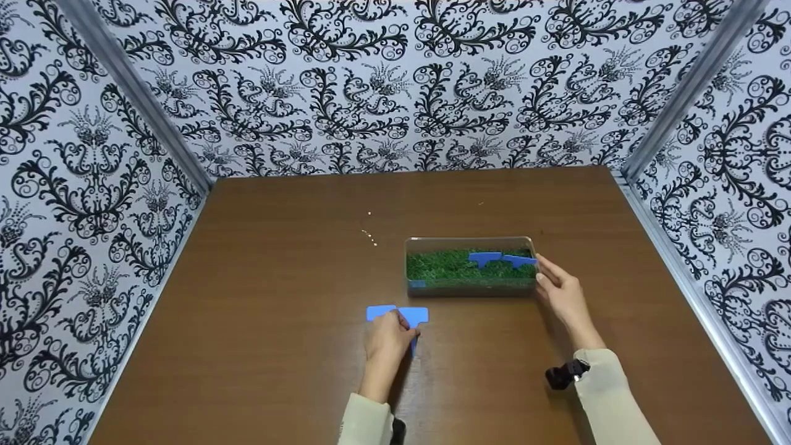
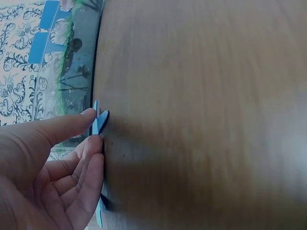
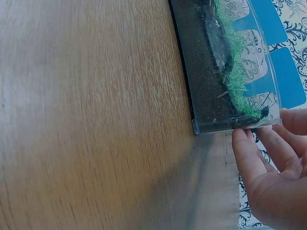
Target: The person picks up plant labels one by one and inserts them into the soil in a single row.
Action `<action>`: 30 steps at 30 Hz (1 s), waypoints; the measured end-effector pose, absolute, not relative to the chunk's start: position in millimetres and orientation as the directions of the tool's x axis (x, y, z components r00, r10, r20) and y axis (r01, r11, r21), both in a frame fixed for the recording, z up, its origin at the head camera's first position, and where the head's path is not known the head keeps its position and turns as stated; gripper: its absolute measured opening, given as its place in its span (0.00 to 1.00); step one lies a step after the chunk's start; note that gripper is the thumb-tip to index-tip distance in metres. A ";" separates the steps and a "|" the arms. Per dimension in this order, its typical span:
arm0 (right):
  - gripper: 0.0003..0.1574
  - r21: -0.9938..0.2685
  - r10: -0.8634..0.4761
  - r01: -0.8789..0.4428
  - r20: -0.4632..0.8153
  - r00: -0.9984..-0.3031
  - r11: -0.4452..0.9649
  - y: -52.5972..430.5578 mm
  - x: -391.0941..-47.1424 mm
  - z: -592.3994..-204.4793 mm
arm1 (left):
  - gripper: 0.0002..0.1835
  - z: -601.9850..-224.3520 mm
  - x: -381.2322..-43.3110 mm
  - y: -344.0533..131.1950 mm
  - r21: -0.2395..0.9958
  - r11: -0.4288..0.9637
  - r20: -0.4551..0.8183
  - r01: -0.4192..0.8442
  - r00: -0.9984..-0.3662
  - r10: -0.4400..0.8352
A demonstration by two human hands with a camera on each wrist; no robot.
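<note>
My left hand (image 1: 386, 337) pinches a blue T-shaped plant label (image 1: 414, 315) just above the table, thumb against fingers. A second blue label head (image 1: 380, 312) shows beside it, its stem hidden behind the hand. In the left wrist view the label (image 2: 101, 122) is seen nearly edge-on between the thumb and fingertips. My right hand (image 1: 563, 296) touches the right end of a clear planter box (image 1: 469, 290) holding soil and green grass. Two blue labels (image 1: 485, 256) (image 1: 520, 260) stand upright in the grass. In the right wrist view, extended fingers (image 3: 249, 158) rest against the box's end wall.
The brown wooden table (image 1: 278, 278) carries small pale crumbs (image 1: 369, 235) behind and left of the box. Patterned black-and-white walls (image 1: 395, 93) with metal corner posts (image 1: 142, 93) enclose the back and sides. Each wrist wears a black device (image 1: 565, 374).
</note>
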State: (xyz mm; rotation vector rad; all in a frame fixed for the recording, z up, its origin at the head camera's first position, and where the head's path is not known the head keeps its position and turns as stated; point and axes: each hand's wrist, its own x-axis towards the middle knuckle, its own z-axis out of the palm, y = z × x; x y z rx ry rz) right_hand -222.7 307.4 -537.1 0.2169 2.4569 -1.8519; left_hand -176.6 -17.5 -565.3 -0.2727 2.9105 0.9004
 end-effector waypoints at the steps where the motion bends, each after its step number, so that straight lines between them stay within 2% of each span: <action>1: 0.31 -0.952 0.079 0.148 -0.132 -0.988 0.269 307.2 -222.7 -537.0 | 0.14 -565.2 -176.6 -17.4 0.553 0.810 -0.131 -0.194 -0.981 -0.145; 19: 0.31 -0.951 0.081 0.160 -0.143 -0.986 0.265 307.8 -222.6 -536.0 | 0.13 -564.5 -174.3 -15.3 0.504 0.846 -0.074 -0.173 -0.985 -0.158; 22: 0.31 -0.949 0.085 0.158 -0.140 -0.987 0.272 308.0 -222.4 -536.1 | 0.16 -565.3 -174.5 -15.0 0.504 0.846 -0.071 -0.172 -0.985 -0.158; 26: 0.31 -0.944 0.076 0.161 -0.145 -0.987 0.287 308.7 -221.9 -536.4 | 0.26 -566.8 -173.8 -14.3 0.525 0.835 -0.076 -0.163 -0.987 -0.144; 30: 0.31 -0.944 0.066 0.165 -0.152 -0.986 0.286 309.4 -221.5 -536.6 | 0.32 -567.9 -173.0 -13.6 0.536 0.831 -0.060 -0.147 -0.989 -0.136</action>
